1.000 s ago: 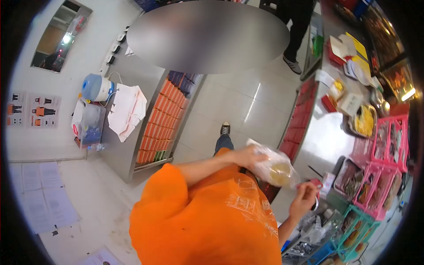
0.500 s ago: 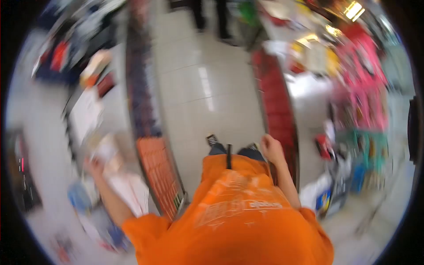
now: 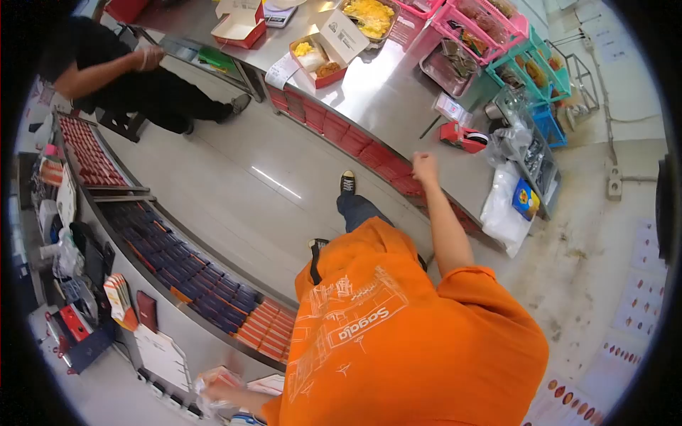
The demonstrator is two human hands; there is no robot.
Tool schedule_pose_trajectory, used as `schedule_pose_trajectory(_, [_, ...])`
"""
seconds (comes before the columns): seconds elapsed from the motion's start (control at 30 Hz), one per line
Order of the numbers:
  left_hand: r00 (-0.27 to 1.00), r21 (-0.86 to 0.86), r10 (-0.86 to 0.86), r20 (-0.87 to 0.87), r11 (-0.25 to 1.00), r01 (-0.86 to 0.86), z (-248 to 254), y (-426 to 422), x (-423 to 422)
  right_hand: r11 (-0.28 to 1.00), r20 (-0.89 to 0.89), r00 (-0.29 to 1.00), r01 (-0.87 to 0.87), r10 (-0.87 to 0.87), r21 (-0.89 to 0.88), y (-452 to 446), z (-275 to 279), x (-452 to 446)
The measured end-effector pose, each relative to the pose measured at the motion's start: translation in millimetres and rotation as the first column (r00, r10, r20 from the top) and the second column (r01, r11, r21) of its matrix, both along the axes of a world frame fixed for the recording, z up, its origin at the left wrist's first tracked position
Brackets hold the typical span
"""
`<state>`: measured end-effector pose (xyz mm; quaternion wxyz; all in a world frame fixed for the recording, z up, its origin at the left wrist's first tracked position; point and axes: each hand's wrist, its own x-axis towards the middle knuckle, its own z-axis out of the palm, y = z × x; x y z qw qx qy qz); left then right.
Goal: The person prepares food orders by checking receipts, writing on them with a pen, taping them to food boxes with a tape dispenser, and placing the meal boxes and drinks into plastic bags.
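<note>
My right hand [image 3: 426, 167] hangs with its fingers curled beside the front edge of the steel counter [image 3: 383, 106], and nothing shows in it. A red tape dispenser [image 3: 463, 138] stands on the counter a little beyond it, with a dark thin stick [image 3: 429, 127] nearby. At the bottom left, my left hand [image 3: 222, 392] is over the other counter, with clear plastic [image 3: 206, 403] around its fingers. Whether that plastic is a glove or a bag, I cannot tell; the fingers are blurred. A pale flat carton [image 3: 266, 385] lies beside this hand.
An open food box [image 3: 328, 73] and a tray of yellow food [image 3: 369, 17] sit on the steel counter. Pink baskets [image 3: 483, 32] and teal baskets [image 3: 529, 67] stand at its back. Stacked folded boxes [image 3: 206, 277] fill the left shelf. A co-worker in black [image 3: 135, 85] stands across the aisle.
My view has swung to the right and steadied, so the steel counter now crosses the top. My left hand now appears lower in view, and the co-worker appears at upper left.
</note>
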<state>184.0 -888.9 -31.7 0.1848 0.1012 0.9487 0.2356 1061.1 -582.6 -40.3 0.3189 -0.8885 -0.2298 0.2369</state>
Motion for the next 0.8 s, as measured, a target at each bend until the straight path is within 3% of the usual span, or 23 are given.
schedule_pose_trajectory(0.07, [0.967, 0.083, -0.114, 0.227, 0.992, 0.097, -49, 80, 64, 0.981, -0.144, 0.976, 0.147, -0.165, -0.129, 29, 5, 30])
schedule_pose_trajectory(0.13, [0.854, 0.258, -0.334, 0.398, 0.934, 0.245, -98, 181, 143, 0.966, -0.008, 0.987, 0.154, -0.159, -0.205, 54, 15, 45])
schedule_pose_trajectory(0.17, [0.722, 0.415, -0.539, 0.435, 0.831, 0.371, -126, 231, 177, 0.963, 0.158, 0.98, 0.154, -0.121, -0.219, 68, 11, 52])
schedule_pose_trajectory(0.2, [0.807, 0.354, -0.42, 0.416, 0.892, 0.282, -132, 292, 263, 0.96, 0.321, 0.944, 0.157, -0.077, -0.232, 75, 3, 61])
schedule_pose_trajectory(0.27, [0.66, 0.324, -0.682, 0.314, 0.731, 0.601, -77, 395, 410, 0.976, 0.315, 0.949, 0.039, 0.031, -0.214, 82, -35, 94])
schedule_pose_trajectory(0.3, [0.597, 0.285, -0.751, 0.282, 0.659, 0.696, -99, 440, 448, 0.819, 0.242, 0.868, -0.267, 0.434, -0.508, 88, 9, 89])
schedule_pose_trajectory(0.33, [0.531, 0.292, -0.791, 0.304, 0.608, 0.739, -58, 485, 495, 0.886, 0.217, 0.89, -0.315, 0.4, -0.34, 91, 17, 87])
schedule_pose_trajectory(0.37, [0.509, 0.356, -0.835, 0.206, 0.549, 0.756, -132, 525, 520, 0.92, 0.177, 0.907, -0.355, 0.382, -0.164, 93, 26, 86])
schedule_pose_trajectory(0.4, [0.545, 0.38, -0.827, 0.14, 0.553, 0.741, -70, 563, 557, 0.803, 0.207, 0.828, -0.394, 0.521, -0.447, 103, 29, 86])
schedule_pose_trajectory(0.43, [0.558, 0.409, -0.818, 0.14, 0.561, 0.72, -53, 601, 580, 0.721, 0.028, 0.814, -0.497, 0.58, -0.482, 118, 51, 79])
schedule_pose_trajectory(0.47, [0.576, 0.433, -0.811, 0.1, 0.557, 0.709, -42, 636, 597, 0.714, 0.063, 0.78, -0.533, 0.622, -0.454, 118, 10, 93])
schedule_pose_trajectory(0.5, [0.595, 0.43, -0.791, 0.139, 0.59, 0.684, -25, 665, 607, 0.777, 0.211, 0.755, -0.556, 0.621, -0.295, 123, -2, 85])
schedule_pose_trajectory(0.53, [0.602, 0.429, -0.777, 0.183, 0.614, 0.662, -10, 694, 615, 0.729, 0.27, 0.682, -0.668, 0.68, -0.148, 137, -11, 75])
schedule_pose_trajectory(0.57, [0.617, 0.417, -0.781, 0.094, 0.594, 0.688, -5, 706, 623, 0.655, 0.338, 0.616, -0.756, 0.711, 0.002, 145, -26, 64])
schedule_pose_trajectory(0.63, [0.622, 0.356, -0.781, -0.058, 0.566, 0.743, 0, 729, 633, 0.753, -0.162, 0.744, -0.593, 0.648, 0.284, 186, -87, 37])
schedule_pose_trajectory(0.67, [0.598, 0.331, -0.787, -0.154, 0.529, 0.781, -1, 737, 636, 0.825, -0.328, 0.761, -0.47, 0.559, 0.314, 211, -54, 0])
schedule_pose_trajectory(0.7, [0.573, 0.318, -0.806, -0.148, 0.51, 0.799, 2, 741, 637, 0.891, -0.49, 0.747, -0.333, 0.448, 0.308, 244, 12, -50])
schedule_pose_trajectory(0.73, [0.542, 0.307, -0.829, -0.14, 0.484, 0.819, 9, 747, 640, 0.94, -0.584, 0.737, -0.265, 0.341, 0.214, 276, 59, -80])
schedule_pose_trajectory(0.77, [0.504, 0.295, -0.854, -0.13, 0.452, 0.842, 16, 753, 642, 0.975, -0.662, 0.717, -0.194, 0.216, 0.109, 299, 84, -96])
schedule_pose_trajectory(0.8, [0.457, 0.269, -0.871, -0.181, 0.404, 0.875, 21, 756, 640, 0.981, -0.654, 0.732, -0.16, 0.192, 0.109, 317, 63, -96])
